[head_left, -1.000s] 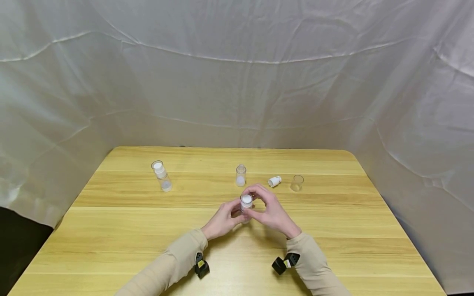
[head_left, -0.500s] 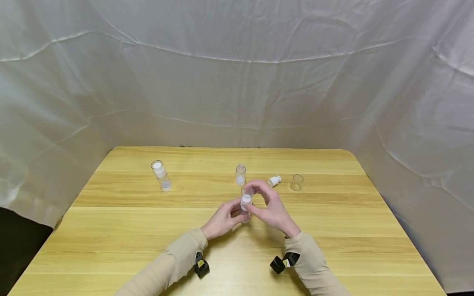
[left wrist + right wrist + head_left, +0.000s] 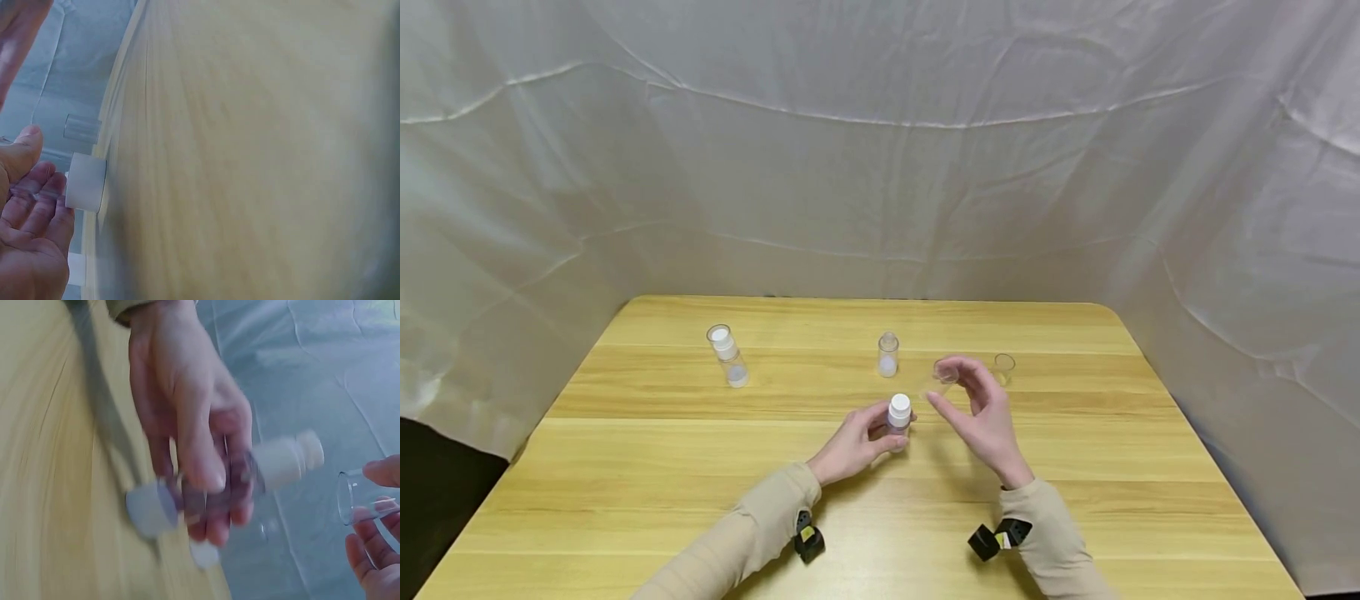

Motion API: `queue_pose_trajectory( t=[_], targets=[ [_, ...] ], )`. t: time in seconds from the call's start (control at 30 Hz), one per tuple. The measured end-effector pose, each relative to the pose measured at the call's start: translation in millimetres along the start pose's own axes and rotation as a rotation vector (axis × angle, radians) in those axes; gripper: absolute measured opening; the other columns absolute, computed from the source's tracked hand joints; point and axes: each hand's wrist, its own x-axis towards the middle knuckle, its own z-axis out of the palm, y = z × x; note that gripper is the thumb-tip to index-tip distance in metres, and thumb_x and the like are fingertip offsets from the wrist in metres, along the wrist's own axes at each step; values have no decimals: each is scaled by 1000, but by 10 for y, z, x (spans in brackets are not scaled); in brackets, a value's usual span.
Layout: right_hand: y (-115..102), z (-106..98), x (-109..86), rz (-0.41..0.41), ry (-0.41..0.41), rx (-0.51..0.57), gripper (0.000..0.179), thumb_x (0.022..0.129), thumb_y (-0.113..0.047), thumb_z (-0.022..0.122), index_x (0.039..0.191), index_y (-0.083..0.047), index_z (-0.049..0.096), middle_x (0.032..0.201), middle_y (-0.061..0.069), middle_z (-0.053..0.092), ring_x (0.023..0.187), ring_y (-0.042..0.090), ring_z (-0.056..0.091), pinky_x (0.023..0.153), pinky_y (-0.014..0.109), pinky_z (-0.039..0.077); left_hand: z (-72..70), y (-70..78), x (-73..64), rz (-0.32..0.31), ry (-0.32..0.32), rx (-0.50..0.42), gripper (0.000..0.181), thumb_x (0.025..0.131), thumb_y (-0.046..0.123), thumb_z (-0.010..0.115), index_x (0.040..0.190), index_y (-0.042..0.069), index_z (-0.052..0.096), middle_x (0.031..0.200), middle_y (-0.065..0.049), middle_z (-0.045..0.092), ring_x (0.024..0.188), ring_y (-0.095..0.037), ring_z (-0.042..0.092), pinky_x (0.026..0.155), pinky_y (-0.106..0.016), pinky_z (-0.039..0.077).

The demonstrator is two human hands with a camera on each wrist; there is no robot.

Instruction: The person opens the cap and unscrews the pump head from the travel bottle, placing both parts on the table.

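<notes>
My left hand [image 3: 853,446] grips a small clear bottle [image 3: 898,432] by its body, upright with its white pump top [image 3: 899,408] uncovered. In the right wrist view, the bottle's white base [image 3: 150,509] shows below the fingers. To the right of the bottle, my right hand [image 3: 985,425] holds a clear cap [image 3: 946,375] between thumb and fingers, apart from the bottle. The same cap [image 3: 351,499] appears at the edge of the right wrist view. In the left wrist view, the left hand [image 3: 37,237] is round the bottle, only partly in frame.
A capped clear bottle with a white top [image 3: 727,356] stands at the back left. Behind the left hand is a bottle body without a pump [image 3: 887,356]. Another clear cap [image 3: 1004,363] stands back right, partly behind the right hand. Grey curtains [image 3: 880,183] surround the wooden table [image 3: 662,500].
My right hand has lifted the clear cap off the bottle and moved right with it. It now hides the white pump lying on the table. The left hand has stayed in place.
</notes>
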Motion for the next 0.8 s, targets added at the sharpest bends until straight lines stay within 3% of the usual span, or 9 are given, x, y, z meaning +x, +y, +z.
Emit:
queue_pose_trajectory(
  t=[0.13,0.3,0.4,0.57,0.8],
  targets=[
    [57,-169,-30,18,47,-132,46,77,18,75,119,8,61,113,25,66,103,5,63,95,11,52,12,-14,11,-1,-3,-9,44,95,7,66,136,-5,54,133,-22,65,127,-36,61,115,-39,49],
    [195,-428,-85,127,96,-352,49,76,10,80,121,4,63,113,22,70,100,12,66,93,5,50,23,-26,17,0,-1,-11,46,95,7,66,137,-5,53,133,-24,64,126,-37,62,114,-41,49],
    [276,-561,-115,208,104,-473,50,76,8,82,123,4,62,116,20,70,99,25,70,92,16,58,21,-28,13,-2,0,-12,45,96,7,66,137,-5,53,134,-24,64,126,-37,62,114,-41,49],
    [363,-704,-143,296,81,-590,51,78,7,81,125,5,60,119,24,68,101,41,71,89,49,62,19,-28,10,-9,0,-19,44,96,7,65,137,-5,54,134,-24,64,127,-37,61,114,-40,49],
    [388,-810,-137,427,3,-681,47,80,3,79,122,7,56,116,28,65,105,47,69,93,54,60,20,-19,11,-2,2,-13,45,96,6,65,138,-6,53,134,-24,64,127,-37,61,114,-42,49]
  ],
)
